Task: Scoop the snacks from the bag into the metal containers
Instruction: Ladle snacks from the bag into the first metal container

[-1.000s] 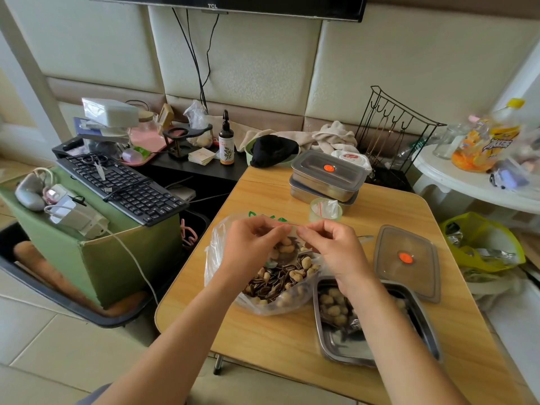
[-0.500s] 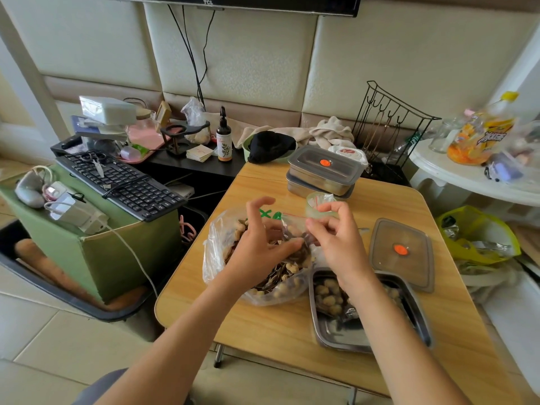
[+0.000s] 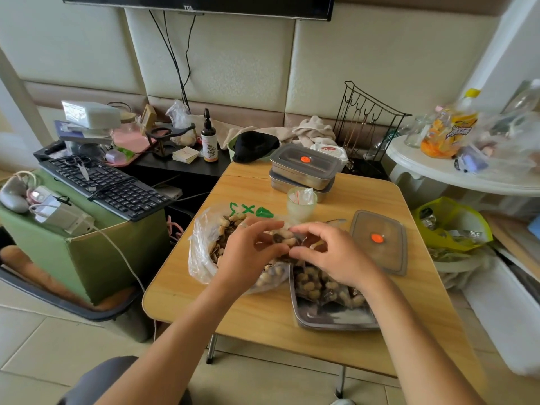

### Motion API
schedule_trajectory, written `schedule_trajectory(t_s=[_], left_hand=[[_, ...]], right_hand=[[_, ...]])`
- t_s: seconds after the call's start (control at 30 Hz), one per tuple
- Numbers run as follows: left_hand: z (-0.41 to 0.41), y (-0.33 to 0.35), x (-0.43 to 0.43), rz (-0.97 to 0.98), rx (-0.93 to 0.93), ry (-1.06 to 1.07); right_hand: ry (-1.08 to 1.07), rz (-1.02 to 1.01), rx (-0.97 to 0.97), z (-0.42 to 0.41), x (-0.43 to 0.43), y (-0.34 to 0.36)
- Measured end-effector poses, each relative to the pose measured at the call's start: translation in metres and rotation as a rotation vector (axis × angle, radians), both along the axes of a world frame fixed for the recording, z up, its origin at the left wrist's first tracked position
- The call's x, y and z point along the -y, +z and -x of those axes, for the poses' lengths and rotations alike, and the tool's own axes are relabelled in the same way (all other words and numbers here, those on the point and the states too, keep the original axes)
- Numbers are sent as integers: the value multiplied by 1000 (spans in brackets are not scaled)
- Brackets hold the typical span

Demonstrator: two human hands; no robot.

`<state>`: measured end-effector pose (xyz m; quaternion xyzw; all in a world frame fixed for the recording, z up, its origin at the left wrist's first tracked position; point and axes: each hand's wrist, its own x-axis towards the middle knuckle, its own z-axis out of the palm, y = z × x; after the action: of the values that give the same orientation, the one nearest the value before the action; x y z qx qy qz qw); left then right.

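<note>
Bearing the bag (image 3: 201,258), wooden table (image 3: 263,317) stands on tiles (image 3: 43,346) — padded wall (image 3: 365,68) behind.

The left hand (image 3: 248,254) hides the bag's (image 3: 201,255) middle, the right hand (image 3: 336,255) covers part of the container (image 3: 330,321), whether either hand holds anything is unclear, and the top edge crops the TV (image 3: 204,2).

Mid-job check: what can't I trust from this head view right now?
- Whether the right hand holds anything: head view, its curled fingers hide it.
- Right side of the open metal container: head view, right forearm covers it.
- Contents of the stacked containers: lids on.
- Mouth of the bag: left hand covers it.
</note>
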<state>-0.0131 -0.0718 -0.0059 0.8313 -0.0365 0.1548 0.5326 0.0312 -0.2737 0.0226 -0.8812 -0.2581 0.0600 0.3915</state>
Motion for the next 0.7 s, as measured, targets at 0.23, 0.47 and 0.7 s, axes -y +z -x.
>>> schedule_trajectory(t_s=[0.23,0.47,0.7], left_hand=[[26,3,22,-173,12,-125],[25,-12,33,-435,89,-247],[23,-23,35,-454,7,-252]], right_hand=[[124,181,-143,21,41,11],[127,350,-159,37,64,2],[208,631,-102,46,47,6]])
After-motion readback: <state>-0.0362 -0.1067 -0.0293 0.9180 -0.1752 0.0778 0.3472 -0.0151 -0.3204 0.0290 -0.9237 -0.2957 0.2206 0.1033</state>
